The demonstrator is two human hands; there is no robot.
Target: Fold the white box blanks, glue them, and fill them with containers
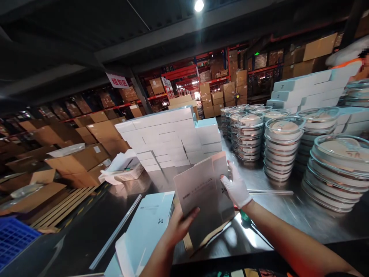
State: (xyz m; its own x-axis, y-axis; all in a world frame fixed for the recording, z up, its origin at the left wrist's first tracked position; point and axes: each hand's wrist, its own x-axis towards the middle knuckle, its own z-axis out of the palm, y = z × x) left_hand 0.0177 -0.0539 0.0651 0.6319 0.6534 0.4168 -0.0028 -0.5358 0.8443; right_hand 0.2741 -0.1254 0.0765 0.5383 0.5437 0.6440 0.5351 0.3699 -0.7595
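Holding flat grey-white carton [201, 192] w/ small print: left hand [178, 225] grips bottom edge, gloved right hand [236, 186] pinches side.

Packing bench and surrounding stock

Ahead of the hands, stacked white boxes [170, 134] stand on the steel table [273, 207]; to their right, stacks of lidded glass dishes [284, 150] and further white boxes [308, 88]. Left of the hands lie flat white cartons [147, 227], a white basket [127, 173], brown cardboard boxes [77, 161] and a blue crate [14, 236].
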